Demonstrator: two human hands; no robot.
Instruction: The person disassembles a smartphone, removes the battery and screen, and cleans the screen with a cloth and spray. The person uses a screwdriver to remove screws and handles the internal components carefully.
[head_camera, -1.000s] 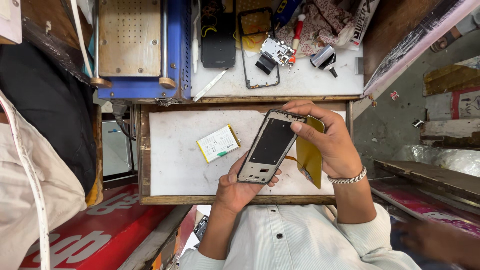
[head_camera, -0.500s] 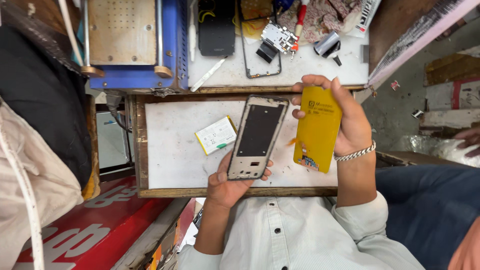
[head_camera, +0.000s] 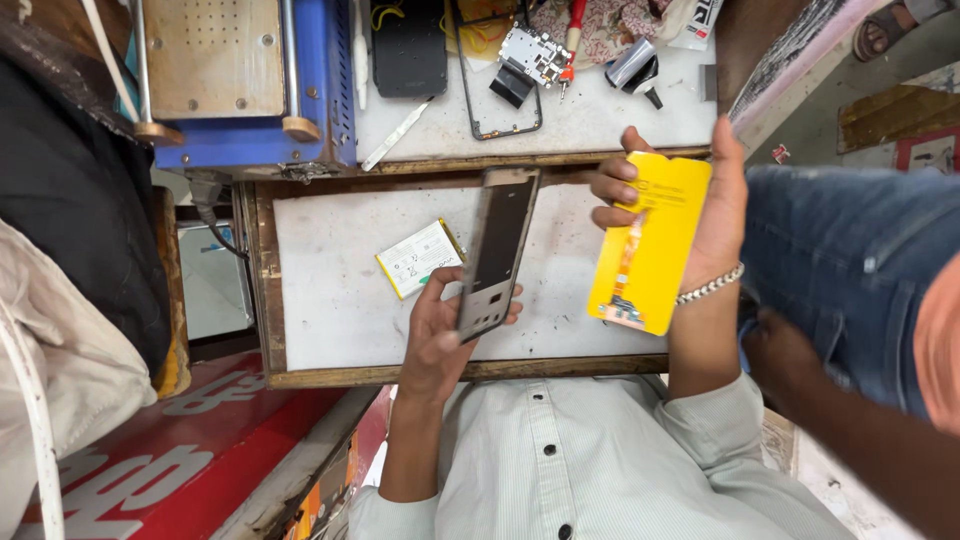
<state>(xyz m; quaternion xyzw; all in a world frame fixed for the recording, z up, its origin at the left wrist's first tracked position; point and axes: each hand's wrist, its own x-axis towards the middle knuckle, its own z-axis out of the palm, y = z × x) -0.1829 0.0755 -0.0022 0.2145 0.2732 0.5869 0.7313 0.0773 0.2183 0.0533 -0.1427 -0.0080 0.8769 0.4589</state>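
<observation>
Your left hand (head_camera: 440, 335) gripped the phone frame (head_camera: 497, 250) above the tabletop (head_camera: 330, 300), long axis pointing away from you; right hand (head_camera: 690, 215) clasped a yellow rectangular panel (head_camera: 650, 245) right of the frame; a yellow-edged white battery (head_camera: 418, 258) lay left.

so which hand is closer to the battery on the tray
Left. The left hand, holding the phone frame, is just beside the battery; the right hand holds the yellow panel farther off.
</observation>
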